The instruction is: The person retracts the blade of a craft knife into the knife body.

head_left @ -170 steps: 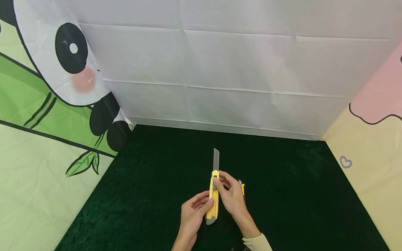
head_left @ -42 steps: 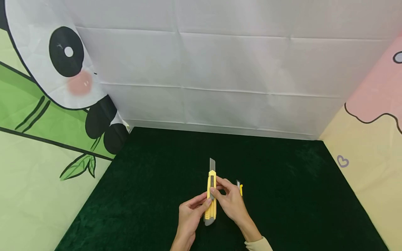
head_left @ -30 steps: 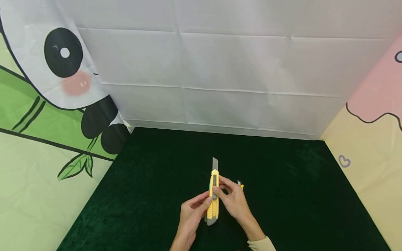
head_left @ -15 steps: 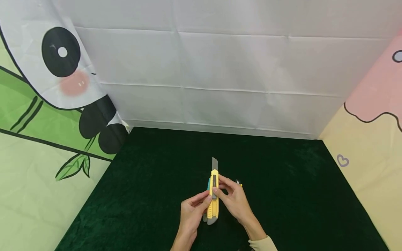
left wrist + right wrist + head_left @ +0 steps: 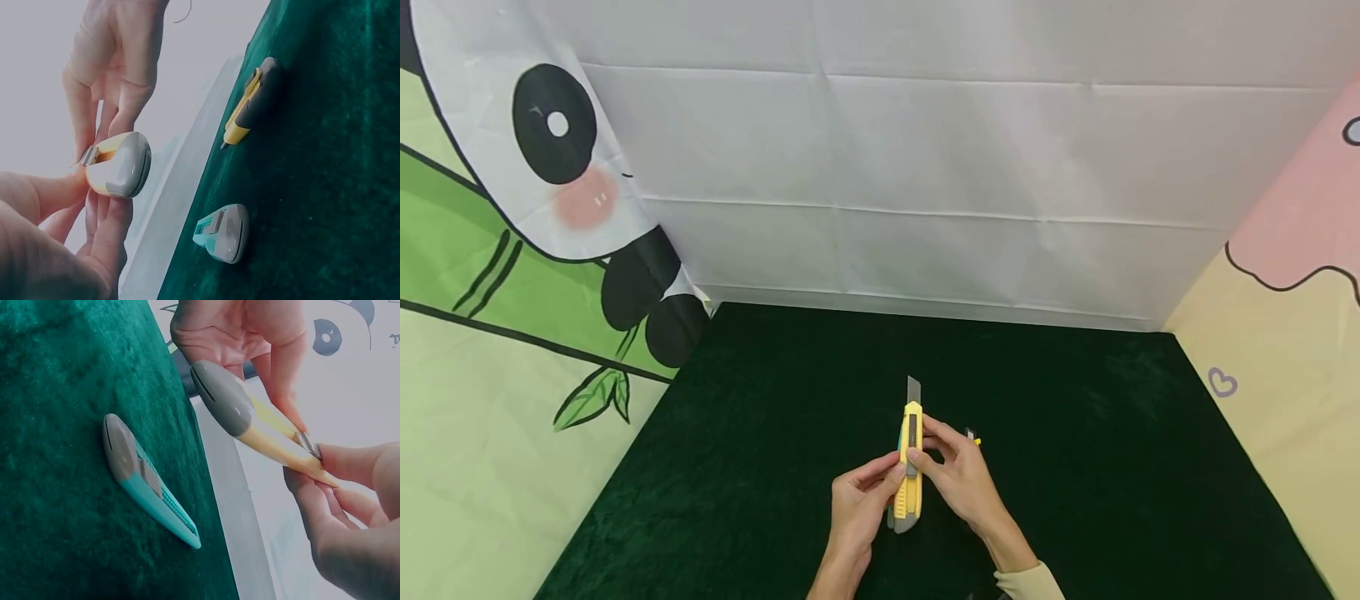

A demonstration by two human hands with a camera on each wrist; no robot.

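A yellow utility knife (image 5: 908, 502) with a grey end cap is held above the cloth, its metal blade (image 5: 913, 390) partly out and pointing away from me. My left hand (image 5: 859, 507) pinches the lower part of the handle between thumb and fingers. Higher up, my right hand (image 5: 962, 485) grips the handle from the right, its thumb on the grey slider (image 5: 912, 467). In the right wrist view, the knife's grey end (image 5: 222, 397) faces the camera. Below it a teal utility knife (image 5: 150, 481) with a grey end lies on the cloth, mostly hidden in the head view.
A yellow and black cutter (image 5: 253, 103) lies on the dark green cloth (image 5: 760, 400), largely behind my right hand in the head view. Part of a dark object (image 5: 988, 593) shows at the bottom edge. Printed and plain sheets (image 5: 925, 150) enclose the table's back and sides.
Since the oldest frame, the slider and my right thumb have moved down the handle, and the blade has drawn partly back in. Over the last second, hands and knife stay nearly still.
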